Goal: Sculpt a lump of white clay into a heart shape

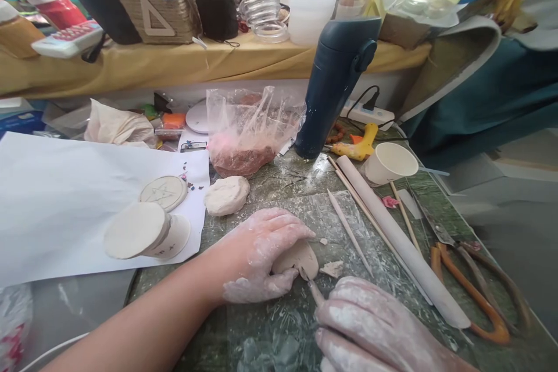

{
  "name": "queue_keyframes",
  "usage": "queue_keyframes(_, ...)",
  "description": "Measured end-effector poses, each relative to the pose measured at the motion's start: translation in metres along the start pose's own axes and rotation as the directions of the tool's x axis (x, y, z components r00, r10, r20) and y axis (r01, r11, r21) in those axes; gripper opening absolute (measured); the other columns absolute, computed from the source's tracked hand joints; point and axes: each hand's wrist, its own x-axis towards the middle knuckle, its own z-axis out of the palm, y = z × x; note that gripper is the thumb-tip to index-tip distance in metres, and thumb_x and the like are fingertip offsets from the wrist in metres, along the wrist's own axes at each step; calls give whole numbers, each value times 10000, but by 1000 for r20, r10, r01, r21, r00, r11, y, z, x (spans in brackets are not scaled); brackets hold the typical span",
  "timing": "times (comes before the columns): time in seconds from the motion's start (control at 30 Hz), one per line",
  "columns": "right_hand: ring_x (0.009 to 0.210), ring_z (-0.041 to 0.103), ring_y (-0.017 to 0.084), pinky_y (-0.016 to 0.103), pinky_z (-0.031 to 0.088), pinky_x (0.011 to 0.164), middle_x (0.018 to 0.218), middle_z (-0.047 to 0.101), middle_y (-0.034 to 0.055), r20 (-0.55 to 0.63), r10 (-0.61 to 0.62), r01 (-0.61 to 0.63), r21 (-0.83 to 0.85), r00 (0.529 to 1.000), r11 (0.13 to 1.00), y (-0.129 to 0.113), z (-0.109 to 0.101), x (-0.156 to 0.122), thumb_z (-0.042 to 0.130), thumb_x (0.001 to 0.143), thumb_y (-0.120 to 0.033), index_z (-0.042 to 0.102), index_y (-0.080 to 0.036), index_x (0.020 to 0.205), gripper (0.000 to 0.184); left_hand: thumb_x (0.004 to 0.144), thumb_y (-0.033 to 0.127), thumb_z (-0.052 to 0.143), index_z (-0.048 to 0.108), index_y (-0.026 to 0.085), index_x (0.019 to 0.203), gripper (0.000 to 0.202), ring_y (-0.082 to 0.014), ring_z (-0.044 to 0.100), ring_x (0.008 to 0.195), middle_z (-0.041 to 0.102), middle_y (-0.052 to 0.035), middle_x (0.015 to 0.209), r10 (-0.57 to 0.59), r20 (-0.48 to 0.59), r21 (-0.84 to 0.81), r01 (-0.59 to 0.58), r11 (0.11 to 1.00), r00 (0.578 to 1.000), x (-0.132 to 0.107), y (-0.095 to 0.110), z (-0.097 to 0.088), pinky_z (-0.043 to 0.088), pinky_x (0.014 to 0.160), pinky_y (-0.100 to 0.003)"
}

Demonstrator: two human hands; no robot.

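A flat, rounded piece of pale clay (308, 260) lies on the dusty work surface. My left hand (270, 253), coated in white powder, curls round it with the thumb along its near edge; part of the clay is hidden under the fingers. My right hand (370, 325) grips a thin clay modelling tool (315, 292), whose tip touches the clay's near edge beside my left thumb. Clay scraps (332, 268) sit just right of the piece. Behind my left hand rests a thick lump of white clay (226, 195).
A rolling pin (401, 238), a pointed stick (350, 232), scissors (471, 279) and a paper cup (390, 164) lie to the right. A dark blue flask (333, 87) stands behind, beside a plastic bag of reddish clay (248, 145). White paper (65, 203) at left bears clay discs (163, 192).
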Motion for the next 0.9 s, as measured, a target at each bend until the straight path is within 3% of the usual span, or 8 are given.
queue_keyframes(0.07,736,767,218,306,648,791,829,795,60,9,89,-90,67,996,994,0,-4,-2,634,970,-237,732,-232,1019,110,822,208,643,516,222,1366,559,-290,600,1223,662,-100,1274,5,-1,-6,-5,1000,1000,-1,0,0,437,1109,-474)
queue_keyframes(0.13,844,773,228,291,643,798,883,787,54,-10,285,-279,167,959,946,1,-10,-1,666,940,-213,727,-251,1002,94,809,206,642,506,224,1374,581,-295,597,1223,661,-102,1268,17,-7,-11,-18,1000,1000,-1,0,0,433,1113,-480)
queue_keyframes(0.2,868,760,218,279,637,763,909,760,49,-48,534,-493,321,844,809,4,-12,1,631,960,-210,708,-255,913,101,791,197,636,495,220,1382,608,-300,594,1219,657,-106,1267,29,-8,-9,-29,1000,1000,-1,0,-1,429,1115,-486)
queue_keyframes(0.3,750,738,190,301,632,697,940,728,54,24,800,-633,626,600,456,14,-7,1,615,998,-316,659,-230,873,158,773,170,617,490,210,1384,626,-292,596,1198,655,-101,1261,16,7,14,-16,1000,1000,0,1,-1,440,1095,-474)
queue_keyframes(0.37,694,732,187,323,634,673,922,735,58,132,868,-636,734,479,239,23,-3,1,689,961,-386,643,-215,942,178,767,163,612,496,197,1371,616,-287,601,1177,658,-99,1242,3,12,32,-3,999,1000,1,1,0,452,1072,-460)
queue_keyframes(0.47,675,739,198,330,635,649,856,762,60,206,908,-638,765,365,83,32,-3,0,816,864,-407,615,-205,1007,319,774,180,607,503,190,1353,588,-289,605,1166,662,-104,1227,10,1,43,-10,999,1000,1,1,1,459,1055,-456)
queue_keyframes(0.7,684,739,183,320,633,680,916,794,92,301,907,-695,719,295,-13,34,-9,4,862,814,-430,619,-196,897,347,777,186,623,514,179,1345,579,-276,606,1175,666,-98,1235,9,9,45,-9,999,1000,0,0,2,448,1063,-429)
queue_keyframes(0.9,548,640,152,248,525,528,697,720,10,192,945,-877,456,263,152,38,-13,4,844,781,-491,667,-222,867,333,773,176,638,512,182,1360,601,-273,586,1217,649,-100,1303,-4,19,39,3,999,1000,1,-1,2,421,1100,-419)
